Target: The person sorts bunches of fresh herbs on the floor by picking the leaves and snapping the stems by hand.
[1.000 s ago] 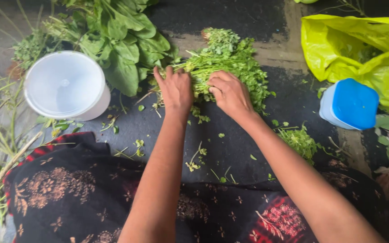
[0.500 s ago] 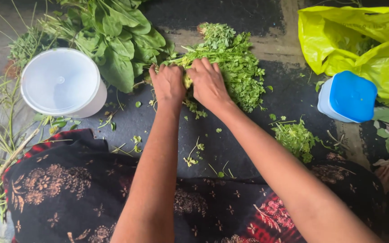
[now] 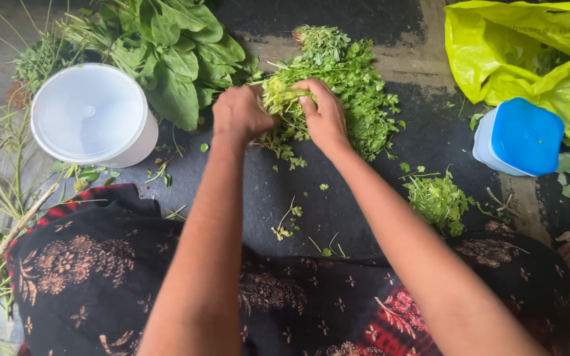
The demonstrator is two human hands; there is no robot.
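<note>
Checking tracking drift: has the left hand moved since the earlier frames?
Yes. The left hand has moved up, away from the body, now level with the round white plastic tub, gripping the small-leaved green herb bunch.

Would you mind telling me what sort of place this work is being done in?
Probably a home floor used for preparing greens: both hands work a herb bunch on a dark mat, with broad leaves, a white tub and a yellow bag around.
</note>
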